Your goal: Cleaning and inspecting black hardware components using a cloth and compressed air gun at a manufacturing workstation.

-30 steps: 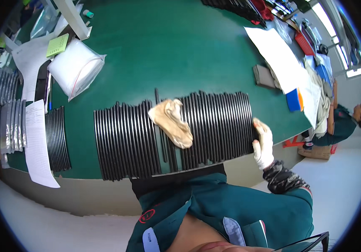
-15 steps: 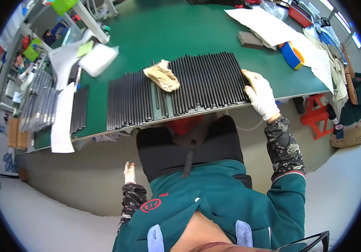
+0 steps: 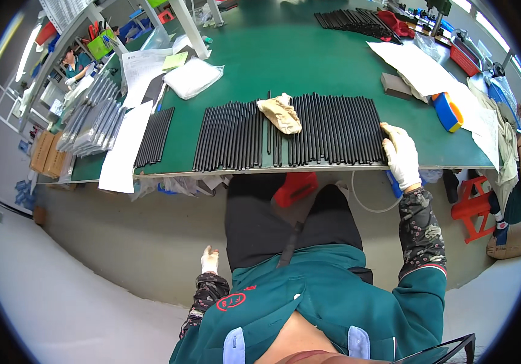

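Remotely, I log a factory workshop: green-topped workbench, long rows of black rods, plastic-bagged bundles, red plastic basket, cardboard cartons. I also list one red plastic stool and a green-clad co-worker at upper left.

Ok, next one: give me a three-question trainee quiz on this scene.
1. What lies on top of the black rods? A: red basket; B: crumpled beige cloth; C: white bag.
2. True or false: the left hand is off the green table, beside the body.
3. Fill in: the ____ hand is at the right-hand end of the rods.
Key: 1 B; 2 true; 3 right, the gloved right hand.
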A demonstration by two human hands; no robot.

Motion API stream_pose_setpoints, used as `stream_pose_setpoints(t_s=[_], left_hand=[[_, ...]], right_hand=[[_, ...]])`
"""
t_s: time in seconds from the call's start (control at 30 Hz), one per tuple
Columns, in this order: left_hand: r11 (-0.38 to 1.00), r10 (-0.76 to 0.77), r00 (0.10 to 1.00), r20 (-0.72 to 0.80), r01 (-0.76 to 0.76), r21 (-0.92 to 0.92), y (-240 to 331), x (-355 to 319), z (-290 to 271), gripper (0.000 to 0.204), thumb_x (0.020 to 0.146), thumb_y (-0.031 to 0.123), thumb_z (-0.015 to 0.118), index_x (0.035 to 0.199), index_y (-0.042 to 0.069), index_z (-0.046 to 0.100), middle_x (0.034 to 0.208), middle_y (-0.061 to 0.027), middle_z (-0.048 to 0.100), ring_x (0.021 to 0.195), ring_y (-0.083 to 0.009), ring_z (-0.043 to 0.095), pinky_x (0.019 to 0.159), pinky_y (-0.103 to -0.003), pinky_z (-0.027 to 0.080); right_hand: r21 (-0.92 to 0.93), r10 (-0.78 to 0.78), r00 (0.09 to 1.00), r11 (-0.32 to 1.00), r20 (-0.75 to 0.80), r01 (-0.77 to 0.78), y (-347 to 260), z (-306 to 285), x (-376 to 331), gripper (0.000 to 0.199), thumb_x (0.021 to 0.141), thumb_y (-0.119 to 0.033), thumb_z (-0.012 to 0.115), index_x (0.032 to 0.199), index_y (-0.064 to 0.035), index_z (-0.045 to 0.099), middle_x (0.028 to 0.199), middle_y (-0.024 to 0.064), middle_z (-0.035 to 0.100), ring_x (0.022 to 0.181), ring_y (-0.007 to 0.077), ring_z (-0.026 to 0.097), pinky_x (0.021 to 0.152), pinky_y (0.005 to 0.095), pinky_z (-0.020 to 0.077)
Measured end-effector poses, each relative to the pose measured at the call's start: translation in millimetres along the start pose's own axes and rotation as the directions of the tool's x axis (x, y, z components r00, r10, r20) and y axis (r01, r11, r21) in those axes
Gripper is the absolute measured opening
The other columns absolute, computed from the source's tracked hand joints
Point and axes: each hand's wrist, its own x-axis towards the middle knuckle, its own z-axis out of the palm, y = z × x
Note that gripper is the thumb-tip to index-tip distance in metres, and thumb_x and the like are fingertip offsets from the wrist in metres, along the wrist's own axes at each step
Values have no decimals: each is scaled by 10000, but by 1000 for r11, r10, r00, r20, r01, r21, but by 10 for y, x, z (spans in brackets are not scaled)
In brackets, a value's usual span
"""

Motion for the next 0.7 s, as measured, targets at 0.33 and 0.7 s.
stream_pose_setpoints(t_s=[0.33, 0.7], left_hand=[[983, 110, 991, 72, -98, -159, 333, 130, 378, 457, 882, 60, 596, 1327, 54, 492, 982, -104, 695, 891, -160, 629, 860, -294, 486], [986, 11, 894, 449, 64, -151, 454, 251, 408, 411, 887, 11, 582, 1292, 9, 515, 1032, -119, 670, 910, -160, 621, 861, -256, 470]], right_hand=[[77, 11, 1000, 997, -19, -10, 46, 18, 13, 284, 858, -64, 551, 1131, -35, 623, 1117, 145, 634, 1040, 304, 603, 922, 362, 459], [378, 186, 982, 908, 28, -183, 271, 32, -71, 375, 998, -294, 430, 1115, 4, 625, 1144, 123, 638, 1101, 229, 585, 995, 324, 402]])
